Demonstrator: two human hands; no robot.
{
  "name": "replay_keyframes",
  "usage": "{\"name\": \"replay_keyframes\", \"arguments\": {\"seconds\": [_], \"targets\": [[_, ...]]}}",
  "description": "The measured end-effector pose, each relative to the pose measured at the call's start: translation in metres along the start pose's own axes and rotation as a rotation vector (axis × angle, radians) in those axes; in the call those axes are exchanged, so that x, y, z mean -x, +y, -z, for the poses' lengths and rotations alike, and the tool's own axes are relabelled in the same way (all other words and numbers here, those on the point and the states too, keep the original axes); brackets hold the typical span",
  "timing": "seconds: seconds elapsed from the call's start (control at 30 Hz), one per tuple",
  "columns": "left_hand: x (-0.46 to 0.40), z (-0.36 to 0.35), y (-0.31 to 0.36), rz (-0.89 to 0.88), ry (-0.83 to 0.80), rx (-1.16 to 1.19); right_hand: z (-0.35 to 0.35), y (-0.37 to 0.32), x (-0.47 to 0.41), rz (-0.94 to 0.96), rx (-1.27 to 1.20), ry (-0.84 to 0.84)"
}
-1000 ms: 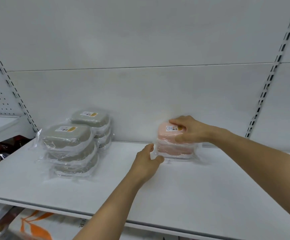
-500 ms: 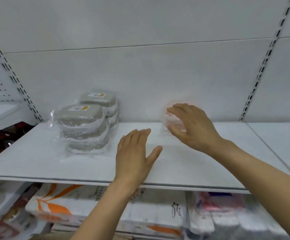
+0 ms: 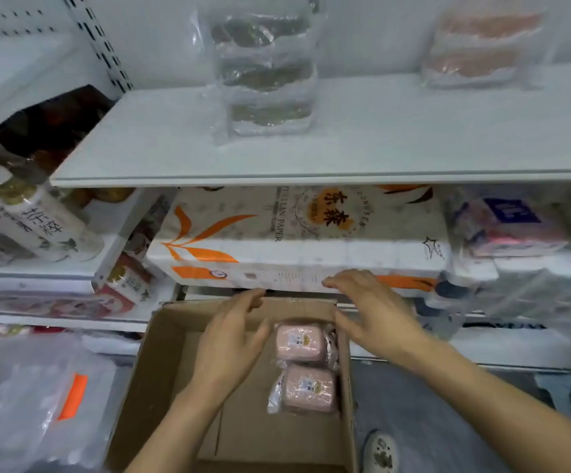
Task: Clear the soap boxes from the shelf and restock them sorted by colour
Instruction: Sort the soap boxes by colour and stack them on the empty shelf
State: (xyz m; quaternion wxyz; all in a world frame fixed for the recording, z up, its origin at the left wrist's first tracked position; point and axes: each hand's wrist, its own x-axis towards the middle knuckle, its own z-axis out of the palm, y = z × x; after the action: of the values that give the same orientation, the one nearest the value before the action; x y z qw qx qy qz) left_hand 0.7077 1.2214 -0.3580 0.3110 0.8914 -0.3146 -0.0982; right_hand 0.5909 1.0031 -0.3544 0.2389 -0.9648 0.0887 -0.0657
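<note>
A cardboard box [image 3: 161, 373] stands on the floor below the shelf, with two pink soap boxes in clear wrap inside: one [image 3: 299, 341] at the far right, one [image 3: 308, 390] just nearer. My left hand [image 3: 233, 339] hovers over the box, left of the far pink one, fingers relaxed, holding nothing. My right hand [image 3: 376, 315] hangs over the box's far right corner, fingers spread, also empty. Up on the white shelf [image 3: 175, 155] a stack of green soap boxes [image 3: 265, 73] stands in the middle and a stack of pink ones [image 3: 482, 46] at the right.
Packs of toilet paper [image 3: 277, 247] fill the lower shelf right behind the box. Tissue packs [image 3: 509, 230] lie to their right, bottles [image 3: 35, 220] on a left-hand shelf. A clear bag [image 3: 28, 404] sits at lower left. A shoe [image 3: 381, 452] shows beside the box.
Both hands left the pink stack on the shelf and dropped down over the cardboard box. The view tilted from the shelf down to the floor.
</note>
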Motion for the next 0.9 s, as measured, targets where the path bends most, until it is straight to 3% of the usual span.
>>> {"name": "replay_keyframes", "arguments": {"seconds": [0.17, 0.27, 0.47, 0.6, 0.7, 0.9], "targets": [[0.025, -0.06, -0.079, 0.389, -0.19, 0.166, -0.111, 0.012, 0.01, -0.179, 0.068, -0.425], [0.023, -0.101, -0.113, 0.543, -0.269, 0.269, -0.175, 0.023, 0.018, -0.24, 0.117, -0.554], [-0.009, -0.183, -0.159, 0.763, -0.312, 0.4, -0.265, 0.045, 0.034, -0.27, 0.234, -0.66], [-0.035, -0.218, -0.167, 0.885, -0.276, 0.527, -0.286, 0.049, 0.032, -0.222, 0.314, -0.629], [-0.048, -0.235, -0.17, 0.914, -0.266, 0.66, -0.293, 0.051, 0.029, -0.195, 0.33, -0.618], [-0.059, -0.246, -0.164, 0.88, -0.28, 0.584, -0.295, 0.054, 0.029, -0.138, 0.41, -0.584]]}}
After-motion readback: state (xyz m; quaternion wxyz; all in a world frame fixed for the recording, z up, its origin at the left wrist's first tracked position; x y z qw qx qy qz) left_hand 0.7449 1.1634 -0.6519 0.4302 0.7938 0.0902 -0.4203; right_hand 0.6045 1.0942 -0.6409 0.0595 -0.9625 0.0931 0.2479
